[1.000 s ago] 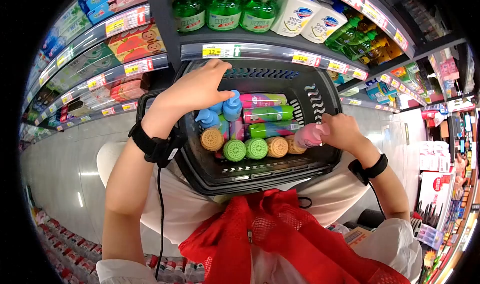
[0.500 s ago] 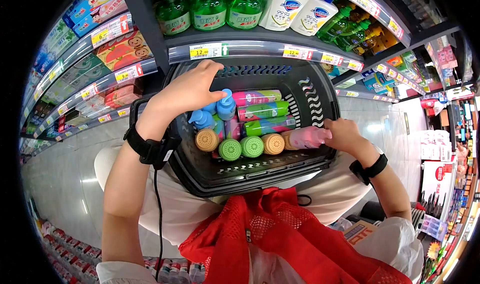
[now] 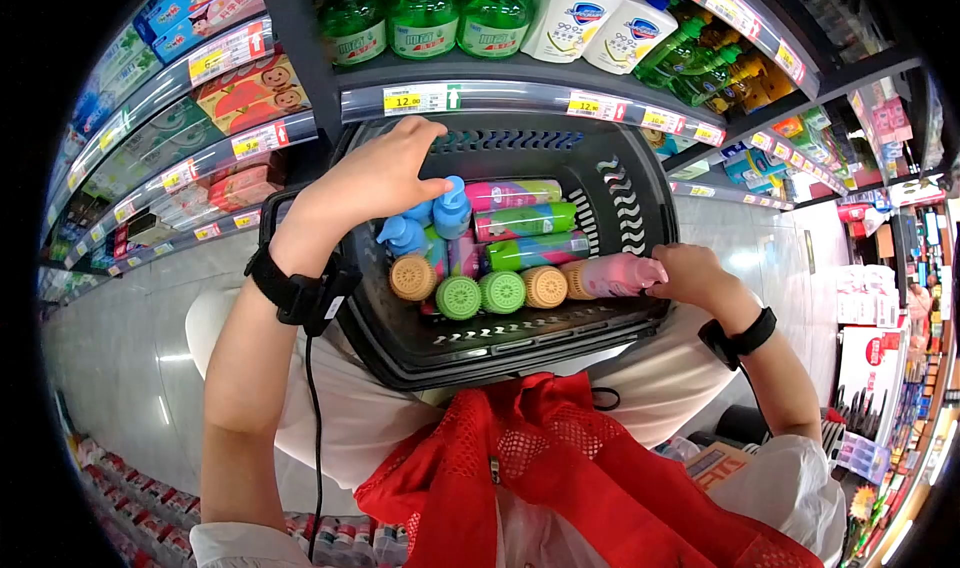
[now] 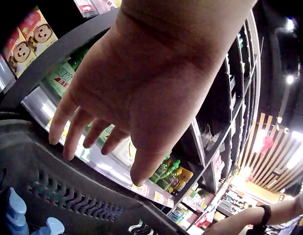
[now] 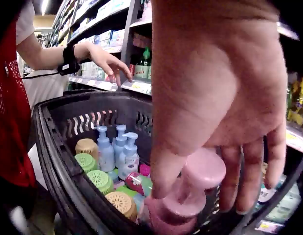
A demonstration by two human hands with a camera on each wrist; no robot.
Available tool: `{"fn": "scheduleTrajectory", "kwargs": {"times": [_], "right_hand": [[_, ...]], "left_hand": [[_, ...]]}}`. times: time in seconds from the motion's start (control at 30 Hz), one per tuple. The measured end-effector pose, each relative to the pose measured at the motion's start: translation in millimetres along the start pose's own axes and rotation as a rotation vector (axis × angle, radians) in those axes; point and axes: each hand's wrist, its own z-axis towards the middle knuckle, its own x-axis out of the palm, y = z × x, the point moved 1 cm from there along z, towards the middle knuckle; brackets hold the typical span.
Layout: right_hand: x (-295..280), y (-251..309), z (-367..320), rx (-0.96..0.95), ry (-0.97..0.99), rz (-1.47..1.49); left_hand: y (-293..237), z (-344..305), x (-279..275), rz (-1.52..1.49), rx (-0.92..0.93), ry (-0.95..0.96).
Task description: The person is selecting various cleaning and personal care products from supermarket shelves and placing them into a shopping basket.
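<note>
My left hand (image 3: 385,173) hovers over the back left of a black shopping basket (image 3: 450,353), its fingers loosely spread and holding nothing. Below it stand blue pump bottles (image 3: 452,208) in the basket. At the basket's right front, my right hand (image 3: 690,273) has thumb and forefinger around the pump end of a pink bottle (image 3: 615,275), which lies on its side. In the right wrist view, the thumb overlaps the pink pump head (image 5: 205,169); the other fingers hang straight, the forefinger hidden behind it. Tan-capped (image 3: 545,287) and green-capped containers (image 3: 503,293) line the front.
Bright green and pink cans (image 3: 525,221) lie in the middle of the basket. Behind it, a shelf edge with price tags (image 3: 420,99) bears green soap bottles (image 3: 423,23) and white bottles (image 3: 570,18). Boxed goods (image 3: 250,98) fill shelves on the left. The basket sits at the person's lap.
The pink bottle has tipped from a raised slant to lying along the basket's right front. My right hand has drawn slightly rightward and down at its pump. The left hand stays over the basket.
</note>
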Motion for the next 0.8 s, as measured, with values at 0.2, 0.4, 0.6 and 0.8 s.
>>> {"fn": "scheduleTrajectory", "kwargs": {"times": [0.2,0.4,0.6,0.8], "right_hand": [[-41,26,9,-0.080,-0.252,-0.001],[-66,140,90,-0.381,-0.276,0.117],[0,192,228,-0.378,-0.200,0.119],[-7,197,232,-0.325,-0.215,0.195]], "left_hand": [[-3,1,-1,0.011,0.004,-0.002],[-6,3,-1,0.014,0.010,0.006],[-3,-5,-6,0.021,0.010,-0.029],[-4,-14,-19,0.001,-0.057,0.039]]}}
